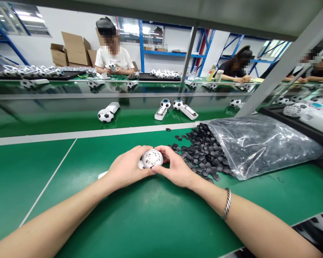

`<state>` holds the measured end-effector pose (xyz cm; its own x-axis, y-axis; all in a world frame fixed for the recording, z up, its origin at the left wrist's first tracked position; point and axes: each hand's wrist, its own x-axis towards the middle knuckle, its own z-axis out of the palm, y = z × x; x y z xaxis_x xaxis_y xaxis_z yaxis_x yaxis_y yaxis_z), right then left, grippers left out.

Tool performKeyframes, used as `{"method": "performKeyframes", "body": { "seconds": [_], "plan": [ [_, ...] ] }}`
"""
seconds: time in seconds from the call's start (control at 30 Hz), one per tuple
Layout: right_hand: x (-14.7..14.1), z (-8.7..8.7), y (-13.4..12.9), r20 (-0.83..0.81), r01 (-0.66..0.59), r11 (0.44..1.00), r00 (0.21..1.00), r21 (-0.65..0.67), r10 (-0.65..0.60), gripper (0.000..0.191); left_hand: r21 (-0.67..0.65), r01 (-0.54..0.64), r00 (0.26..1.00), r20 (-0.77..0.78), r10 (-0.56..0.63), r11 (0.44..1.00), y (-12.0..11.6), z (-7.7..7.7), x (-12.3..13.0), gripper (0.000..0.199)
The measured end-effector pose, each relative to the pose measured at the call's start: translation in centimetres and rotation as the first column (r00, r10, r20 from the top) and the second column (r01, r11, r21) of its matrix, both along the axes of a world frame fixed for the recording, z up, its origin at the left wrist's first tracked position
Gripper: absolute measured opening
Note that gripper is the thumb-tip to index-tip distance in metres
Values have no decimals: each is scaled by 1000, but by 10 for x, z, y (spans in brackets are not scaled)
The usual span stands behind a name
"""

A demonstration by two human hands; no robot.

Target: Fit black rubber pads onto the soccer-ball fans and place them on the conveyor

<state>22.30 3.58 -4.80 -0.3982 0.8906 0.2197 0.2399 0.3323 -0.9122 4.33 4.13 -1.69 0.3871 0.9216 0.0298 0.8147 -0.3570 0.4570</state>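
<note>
- Left hand point(127, 165) is curled around one side of the ball point(153, 158), its thumb along the near edge and its fingers on the far side.
- Right hand point(179, 167) grips the other side, bent fingers behind and thumb in front, its tip close to the left one.
- Between them the ball, a white openwork shell, faces up over the green table point(150, 218); a small dark spot shows by the thumbs, too small to identify.
- White plastic point(102, 175) sticks out from under the left wrist.
- Right of the right hand, black chips point(207, 152) spill from the mouth of a clear bag point(266, 143).
- Past the bag, a black tray point(276, 114) holds white parts point(317, 121).
- Beyond the white strip point(56, 134), football-headed units point(106, 115) lie spaced apart.
- Across from these, a person point(114, 59) in a white shirt holds another football.
</note>
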Motion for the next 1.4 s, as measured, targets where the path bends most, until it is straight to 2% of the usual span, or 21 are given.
{"method": "performKeyframes", "body": {
  "seconds": [0.1,0.17,0.2,0.27,0.33,0.37,0.43,0.53,0.7,0.83,1.0,1.1,1.23,1.4],
  "plan": [
    [0,1,0,44,17,1000,999,15,-18,43,-16,8,1000,2,-8,1000,0,0,-1,54],
    [3,1,6,30,7,1000,1000,-19,-7,40,-57,41,999,13,-40,998,2,1,-2,57],
    [7,2,11,15,31,999,999,-34,-31,36,-80,49,999,11,-48,996,3,1,-3,59],
    [18,3,23,13,174,985,985,-17,-174,29,-98,34,999,-28,-37,995,4,3,-5,59],
    [33,3,36,84,363,926,924,108,-372,21,-45,23,996,-80,-27,999,5,3,-7,52],
    [40,2,41,139,413,891,887,189,-440,17,5,39,994,-100,-38,999,5,3,-7,47],
    [51,0,48,263,414,853,826,318,-499,10,106,111,987,-126,-98,988,7,1,-9,45],
    [53,-5,49,412,307,858,777,412,-476,11,197,189,975,-157,-160,962,10,-4,-10,56],
    [40,-6,47,549,113,864,729,491,-408,18,226,204,973,-157,-171,952,13,-10,-10,59],
    [38,-5,48,610,107,906,707,409,-359,13,228,209,973,-148,-179,951,13,-12,-11,61],
    [41,-2,43,593,129,924,733,359,-333,5,240,235,966,-164,-199,942,13,-12,-12,62],
    [39,4,37,556,116,936,777,334,-295,3,249,240,964,-174,-200,938,13,-13,-12,62],
    [34,14,27,353,82,948,915,309,-194,7,242,244,962,-180,-204,939,14,-14,-13,63],
    [25,21,16,139,34,989,989,145,-54,12,184,280,953,-173,-249,942,14,-8,-14,68]
  ]
}}
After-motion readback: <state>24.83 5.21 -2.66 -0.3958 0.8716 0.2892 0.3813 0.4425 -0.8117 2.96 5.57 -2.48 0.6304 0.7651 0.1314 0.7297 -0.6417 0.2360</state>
